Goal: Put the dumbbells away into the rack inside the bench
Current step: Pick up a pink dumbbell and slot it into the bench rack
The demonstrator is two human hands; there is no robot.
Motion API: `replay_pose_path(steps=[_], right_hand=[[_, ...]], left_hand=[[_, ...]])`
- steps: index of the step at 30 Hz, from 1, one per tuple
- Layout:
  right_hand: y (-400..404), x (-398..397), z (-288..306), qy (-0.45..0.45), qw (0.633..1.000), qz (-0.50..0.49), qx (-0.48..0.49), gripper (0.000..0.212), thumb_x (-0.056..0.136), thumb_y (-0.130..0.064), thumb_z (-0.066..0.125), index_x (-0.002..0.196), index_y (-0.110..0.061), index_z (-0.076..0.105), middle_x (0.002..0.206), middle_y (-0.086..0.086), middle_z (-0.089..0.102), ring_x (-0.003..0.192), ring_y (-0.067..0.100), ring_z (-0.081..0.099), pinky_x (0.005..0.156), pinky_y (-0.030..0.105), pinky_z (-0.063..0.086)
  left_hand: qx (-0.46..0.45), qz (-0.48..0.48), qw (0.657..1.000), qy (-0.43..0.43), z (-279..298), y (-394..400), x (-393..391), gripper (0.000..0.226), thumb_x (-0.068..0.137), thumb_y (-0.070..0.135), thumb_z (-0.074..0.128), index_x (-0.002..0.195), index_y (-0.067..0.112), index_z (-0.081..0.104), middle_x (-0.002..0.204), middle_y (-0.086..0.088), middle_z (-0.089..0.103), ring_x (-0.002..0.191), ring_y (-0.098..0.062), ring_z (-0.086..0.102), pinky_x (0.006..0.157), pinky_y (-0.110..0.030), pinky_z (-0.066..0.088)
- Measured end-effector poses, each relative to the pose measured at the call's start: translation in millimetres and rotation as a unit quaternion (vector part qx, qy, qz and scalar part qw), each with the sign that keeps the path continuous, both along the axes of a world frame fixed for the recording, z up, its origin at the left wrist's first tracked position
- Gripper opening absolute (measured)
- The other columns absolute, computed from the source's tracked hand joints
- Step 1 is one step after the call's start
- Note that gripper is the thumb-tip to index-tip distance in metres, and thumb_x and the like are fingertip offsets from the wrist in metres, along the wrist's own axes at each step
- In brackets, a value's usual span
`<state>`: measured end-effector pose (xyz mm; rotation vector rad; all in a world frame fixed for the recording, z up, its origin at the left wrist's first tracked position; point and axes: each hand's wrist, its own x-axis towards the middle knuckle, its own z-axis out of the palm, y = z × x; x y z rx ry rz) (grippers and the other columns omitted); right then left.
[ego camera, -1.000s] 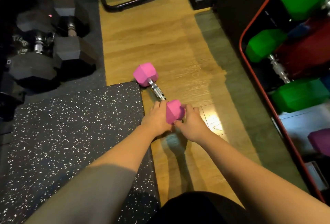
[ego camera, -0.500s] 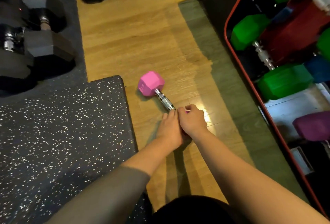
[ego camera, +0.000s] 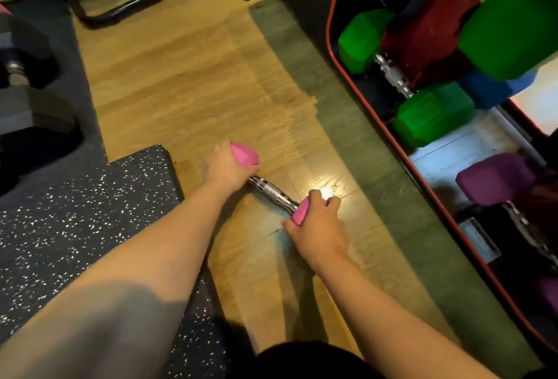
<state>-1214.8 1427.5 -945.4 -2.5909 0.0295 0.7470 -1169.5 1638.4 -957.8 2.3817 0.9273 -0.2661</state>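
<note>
While both heads are gripped, status is read as follows:
dumbbell: pink dumbbell (ego camera: 273, 189) is held low over the wood floor (ego camera: 187, 76), left of the bench.
left hand (ego camera: 226, 168): fingers curled shut over the far head.
right hand (ego camera: 317, 224): fingers wrapped shut around the near head.
handling: judged rigid, light; coated heads likely grippy, knurled bar bare between the hands, a better single hold.
target: rack (ego camera: 347, 82) at right, green and purple weights seated.
</note>
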Motion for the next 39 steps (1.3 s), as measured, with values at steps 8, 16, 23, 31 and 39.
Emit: replay_pose_path(steps=[8,16,23,31,39], right_hand=[[-4,-1,-5,-0.023,0.999,0.016,0.018,0.056,0.078,-0.049,0.068,0.121,-0.030,0.039,0.122,0.005,0.035,0.102,0.039,0.054,0.077,0.041,0.049],[-45,-8,-5,-0.027,0.999,0.025,0.016,0.053,0.075,-0.048,0.063,0.120,-0.034,0.039,0.114,0.000,0.036,0.097,0.034,0.054,0.074,0.043,0.053],[-135,-27,0,-0.006,0.994,-0.107,-0.010,0.058,0.071,-0.049,0.062,0.123,-0.035,0.039,0.113,-0.003,0.038,0.099,0.031,0.055,0.076,0.038,0.046],[-224,-62,4,0.034,0.953,-0.291,-0.079,0.051,0.066,-0.055,0.062,0.111,-0.032,0.052,0.105,0.004,0.064,0.095,0.031,0.064,0.084,0.038,0.054],[-226,-81,-7,-0.004,0.851,-0.525,-0.004,0.085,0.056,-0.050,0.085,0.122,-0.014,0.046,0.105,0.009,0.054,0.096,0.033,0.057,0.084,0.039,0.050]], left_hand=[[0.035,-0.018,0.999,-0.001,-16,7,3,0.082,0.064,0.046,0.085,0.129,0.011,0.048,0.125,-0.011,0.054,0.114,-0.035,0.052,0.092,-0.041,0.047],[0.027,0.002,0.999,-0.024,-14,-31,-23,0.073,0.063,0.047,0.084,0.117,0.010,0.052,0.116,-0.011,0.056,0.108,-0.034,0.055,0.087,-0.042,0.049],[-0.010,-0.104,0.993,-0.051,-12,-137,-7,0.069,0.063,0.046,0.081,0.117,0.017,0.050,0.114,-0.004,0.054,0.108,-0.028,0.052,0.085,-0.039,0.048],[-0.030,-0.288,0.957,-0.013,-1,-253,6,0.064,0.065,0.047,0.075,0.109,0.016,0.042,0.115,-0.004,0.046,0.110,-0.029,0.046,0.081,-0.040,0.046],[-0.036,-0.322,0.945,-0.038,-7,-269,3,0.063,0.064,0.056,0.077,0.098,0.019,0.039,0.098,0.004,0.036,0.101,-0.023,0.044,0.081,-0.032,0.036]])
